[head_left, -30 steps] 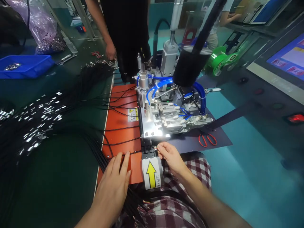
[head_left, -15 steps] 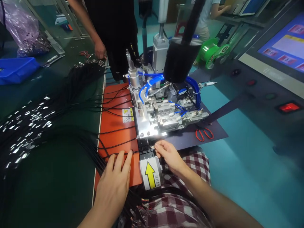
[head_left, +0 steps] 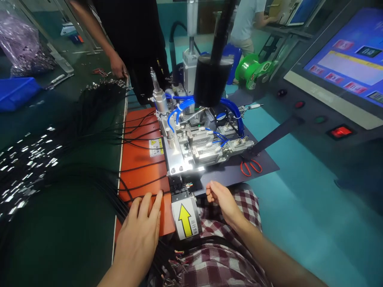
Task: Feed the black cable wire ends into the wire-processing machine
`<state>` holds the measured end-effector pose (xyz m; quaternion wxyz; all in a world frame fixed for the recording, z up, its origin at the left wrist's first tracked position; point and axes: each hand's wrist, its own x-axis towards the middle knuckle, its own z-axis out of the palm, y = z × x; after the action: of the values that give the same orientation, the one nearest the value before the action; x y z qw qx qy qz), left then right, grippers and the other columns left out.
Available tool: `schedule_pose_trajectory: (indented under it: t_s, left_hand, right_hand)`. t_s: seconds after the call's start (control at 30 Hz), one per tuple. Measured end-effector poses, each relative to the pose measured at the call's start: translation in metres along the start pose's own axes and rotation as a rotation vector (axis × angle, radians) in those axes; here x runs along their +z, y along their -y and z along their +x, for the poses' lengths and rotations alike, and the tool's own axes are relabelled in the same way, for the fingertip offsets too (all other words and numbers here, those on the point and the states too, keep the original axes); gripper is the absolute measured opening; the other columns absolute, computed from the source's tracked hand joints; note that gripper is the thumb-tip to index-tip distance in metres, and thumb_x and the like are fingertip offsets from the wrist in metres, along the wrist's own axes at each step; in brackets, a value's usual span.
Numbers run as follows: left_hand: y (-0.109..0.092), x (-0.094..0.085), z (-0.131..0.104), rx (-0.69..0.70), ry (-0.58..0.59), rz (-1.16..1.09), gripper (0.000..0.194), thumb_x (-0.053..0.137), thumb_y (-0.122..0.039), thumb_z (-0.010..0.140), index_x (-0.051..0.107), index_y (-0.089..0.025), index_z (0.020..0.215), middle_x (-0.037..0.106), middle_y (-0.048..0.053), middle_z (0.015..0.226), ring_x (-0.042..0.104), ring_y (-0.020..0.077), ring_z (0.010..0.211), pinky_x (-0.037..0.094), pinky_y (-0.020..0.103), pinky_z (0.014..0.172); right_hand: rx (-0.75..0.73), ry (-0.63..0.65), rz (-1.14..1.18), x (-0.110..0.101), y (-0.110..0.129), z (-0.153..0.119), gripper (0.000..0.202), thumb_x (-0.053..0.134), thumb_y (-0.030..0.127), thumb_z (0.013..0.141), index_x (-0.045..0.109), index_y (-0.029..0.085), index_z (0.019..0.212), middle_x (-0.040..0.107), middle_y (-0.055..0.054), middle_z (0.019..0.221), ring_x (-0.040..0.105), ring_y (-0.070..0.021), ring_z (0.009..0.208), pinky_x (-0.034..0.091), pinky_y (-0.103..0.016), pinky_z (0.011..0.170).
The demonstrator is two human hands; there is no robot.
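Presently our left grip (head_left: 139,229) lies spread over a thin black cable (head_left: 167,193) on a flat orange plate (head_left: 146,173), beside the dark-green tabletop (head_left: 72,231). Our right grip (head_left: 223,203) is curled narrow nearby; smooth teal floor (head_left: 302,223) lies beyond.

At lower centre, we read 运行方 beside a yellow arrow (head_left: 185,220) on a cover (head_left: 177,230); at centre-left, a warning triangle (head_left: 153,142) on the plate (head_left: 140,175). The screen's (head_left: 344,67) text, upper right, is blurred.
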<state>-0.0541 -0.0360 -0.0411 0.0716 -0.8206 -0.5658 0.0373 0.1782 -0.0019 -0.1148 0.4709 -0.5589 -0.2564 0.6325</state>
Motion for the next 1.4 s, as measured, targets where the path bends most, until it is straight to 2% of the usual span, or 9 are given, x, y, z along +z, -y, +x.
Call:
schedule_pose_trajectory:
  t_s: [0.2, 0.3, 0.43, 0.63, 0.73, 0.83, 0.93, 1.1, 1.4]
  left_hand:
    - [0.027, -0.006, 0.023, -0.044, 0.044, -0.175, 0.045, 0.033, -0.024, 0.093, 0.035, -0.019, 0.138, 0.039, 0.014, 0.138, 0.046, 0.0275, 0.118, 0.047, 0.040, 0.090]
    - [0.050, -0.018, 0.021, 0.203, 0.142, -0.330, 0.036, 0.035, -0.023, 0.094, 0.044, -0.022, 0.128, 0.046, 0.008, 0.132, 0.049, 0.0207, 0.114, 0.044, 0.033, 0.093]
    - [0.065, -0.039, 0.009, 0.405, 0.246, -0.326, 0.020, 0.040, -0.019, 0.092, 0.060, -0.021, 0.095, 0.060, 0.004, 0.096, 0.052, 0.0206, 0.098, 0.037, 0.041, 0.096]
    - [0.077, -0.054, 0.007, 0.195, 0.519, -0.778, 0.020, 0.043, -0.022, 0.091, 0.059, -0.020, 0.079, 0.053, 0.002, 0.088, 0.053, 0.0142, 0.076, 0.046, 0.026, 0.069]
    - [0.081, -0.048, 0.000, -0.090, 0.448, -1.103, 0.016, 0.048, -0.032, 0.089, 0.059, -0.021, 0.087, 0.057, 0.002, 0.085, 0.057, 0.0142, 0.073, 0.048, 0.024, 0.064]
    - [0.077, -0.038, -0.011, -0.234, 0.346, -1.126, 0.017, 0.045, -0.035, 0.090, 0.055, -0.021, 0.093, 0.055, -0.001, 0.073, 0.055, 0.0135, 0.066, 0.047, 0.022, 0.059]
    - [0.068, -0.031, -0.017, -0.187, 0.313, -0.976, 0.015, 0.046, -0.035, 0.090, 0.053, -0.022, 0.094, 0.055, -0.001, 0.076, 0.051, 0.0125, 0.066, 0.042, 0.020, 0.059]
    - [0.061, -0.032, -0.016, -0.135, 0.257, -0.878, 0.016, 0.045, -0.036, 0.090, 0.053, -0.022, 0.093, 0.057, -0.001, 0.079, 0.052, 0.0114, 0.066, 0.040, 0.018, 0.060]
    - [0.038, -0.038, -0.037, -0.038, 0.324, -0.854, 0.025, 0.040, -0.036, 0.092, 0.058, -0.021, 0.082, 0.059, -0.001, 0.068, 0.055, 0.0113, 0.058, 0.043, 0.016, 0.052]
  right_hand:
    - [0.048, 0.016, -0.015, -0.005, -0.001, -0.008, 0.034, 0.068, 0.047, 0.072, 0.058, 0.015, 0.070, 0.052, 0.003, 0.062, 0.043, -0.0086, 0.053, 0.032, -0.021, 0.050]
    - [0.056, 0.016, -0.026, -0.011, 0.001, -0.011, 0.032, 0.068, 0.046, 0.072, 0.058, 0.016, 0.069, 0.052, 0.003, 0.062, 0.043, -0.0087, 0.053, 0.032, -0.021, 0.051]
    - [0.040, -0.005, -0.010, -0.017, 0.009, -0.013, 0.032, 0.071, 0.045, 0.070, 0.060, 0.016, 0.071, 0.054, 0.003, 0.065, 0.044, -0.0088, 0.054, 0.034, -0.021, 0.053]
    - [0.003, 0.000, -0.046, -0.013, 0.026, -0.019, 0.030, 0.067, 0.044, 0.074, 0.059, 0.016, 0.071, 0.052, 0.002, 0.065, 0.044, -0.0098, 0.055, 0.036, -0.022, 0.054]
    - [-0.070, 0.031, -0.123, -0.010, 0.033, -0.028, 0.026, 0.060, 0.042, 0.082, 0.058, 0.017, 0.073, 0.052, 0.002, 0.066, 0.045, -0.0099, 0.056, 0.037, -0.022, 0.056]
    - [-0.134, 0.170, -0.230, 0.001, 0.040, -0.042, 0.024, 0.051, 0.040, 0.088, 0.059, 0.018, 0.081, 0.055, 0.002, 0.069, 0.049, -0.0104, 0.058, 0.041, -0.023, 0.060]
    - [-0.130, 0.323, -0.284, 0.019, 0.043, -0.051, 0.020, 0.047, 0.036, 0.090, 0.059, 0.021, 0.096, 0.058, 0.000, 0.077, 0.053, -0.0114, 0.062, 0.043, -0.023, 0.059]
    - [-0.175, 0.314, -0.343, 0.043, 0.043, -0.050, 0.016, 0.053, 0.030, 0.087, 0.059, 0.021, 0.100, 0.056, 0.001, 0.079, 0.053, -0.0117, 0.066, 0.043, -0.023, 0.059]
    - [-0.279, 0.341, -0.434, 0.043, 0.043, -0.054, 0.005, 0.057, 0.020, 0.083, 0.061, 0.019, 0.079, 0.058, 0.002, 0.071, 0.051, -0.0125, 0.066, 0.042, -0.025, 0.063]
